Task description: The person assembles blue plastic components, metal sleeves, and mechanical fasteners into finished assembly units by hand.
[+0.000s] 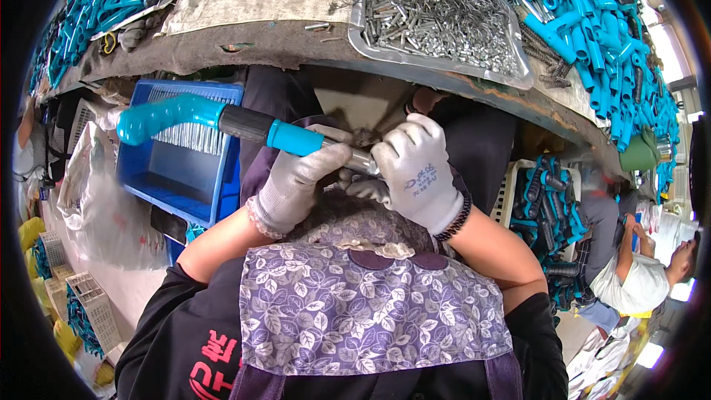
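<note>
A teal-and-black tool (295, 138) with a curved handle and a metal end lies across my lap, its curved end pointing left and smeared by motion. My left hand (304, 174), in a white glove, is wrapped round its body near the metal end. My gloved right hand (418, 170) is closed round that metal end, fingers curled and pressed together. Whether a smaller part sits between the right fingers is hidden. Both hands are close together above my purple leaf-patterned apron (370, 311).
A clear tray (518, 74) of springs and small metal parts stands on the workbench (259, 37). Teal tubes (585, 30) pile up at both sides. A blue crate (231, 170) is left of my legs; a crate of teal-and-black parts (548, 192) is right. Another person (637, 281) sits at far right.
</note>
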A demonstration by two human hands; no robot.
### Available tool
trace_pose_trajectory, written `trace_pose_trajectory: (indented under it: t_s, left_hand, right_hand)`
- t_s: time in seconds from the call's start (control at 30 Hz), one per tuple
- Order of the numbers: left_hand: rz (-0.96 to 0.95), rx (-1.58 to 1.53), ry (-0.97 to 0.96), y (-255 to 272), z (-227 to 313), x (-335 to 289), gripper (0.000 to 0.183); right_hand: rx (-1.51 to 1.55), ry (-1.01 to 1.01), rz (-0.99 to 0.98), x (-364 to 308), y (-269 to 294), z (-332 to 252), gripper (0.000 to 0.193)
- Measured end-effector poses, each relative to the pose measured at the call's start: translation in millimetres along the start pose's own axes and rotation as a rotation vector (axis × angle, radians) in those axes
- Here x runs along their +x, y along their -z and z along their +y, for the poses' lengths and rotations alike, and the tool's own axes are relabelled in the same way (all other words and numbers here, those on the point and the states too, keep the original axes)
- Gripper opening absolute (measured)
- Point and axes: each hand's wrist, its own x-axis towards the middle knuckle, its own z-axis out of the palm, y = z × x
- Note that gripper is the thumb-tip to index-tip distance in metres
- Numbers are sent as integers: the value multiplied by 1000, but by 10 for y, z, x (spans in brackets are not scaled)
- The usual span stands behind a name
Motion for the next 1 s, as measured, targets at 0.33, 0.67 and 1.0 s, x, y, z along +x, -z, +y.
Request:
trace_pose_trajectory:
  t_s: [0.33,0.67,1.0]
  left_hand:
    - [-197,153,-66,55,107,121,40]
    - [-277,202,-105,70,172,161,23]
    - [-202,-203,16,-128,271,167,20]
  right_hand:
    - [1257,-653,-361,-196,-192,182,70]
    - [630,-265,-258,-39,-18,135,44]
    - [-72,105,257,190,171,39,38]
